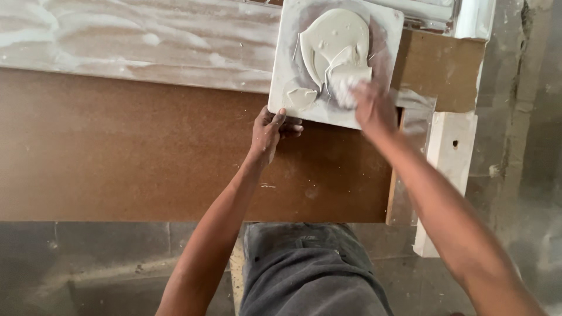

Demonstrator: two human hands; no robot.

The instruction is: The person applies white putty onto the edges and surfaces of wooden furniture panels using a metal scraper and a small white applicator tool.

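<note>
A square white hawk board (287, 58) is seen in the upper middle of the frame, held flat over a large brown fibreboard panel (146, 158). Its lower left corner is clamped by the left hand (270, 130): the thumb is laid on the top face and the fingers are curled underneath. A mound of pale putty (333, 41) is spread across the board's centre, with a smaller dab near the lower left corner.

The right hand (372, 108) is placed at the board's lower right edge, closed around a small tool whose white-coated blade (346, 79) is pressed into the lower rim of the mound. The handle is hidden inside the fist, so the tool's exact kind cannot be told. The putty lies up and to the left of this grip, toward the top of the frame, and the blade's wide edge is set roughly across the picture. The right hand is the nearer one to the mound; the left is kept at the corner, apart from it.

A putty-smeared strip (146, 35) is seen along the upper left. Grey trousers (310, 269) are visible at the bottom centre, and a white post (448, 175) at the right.
</note>
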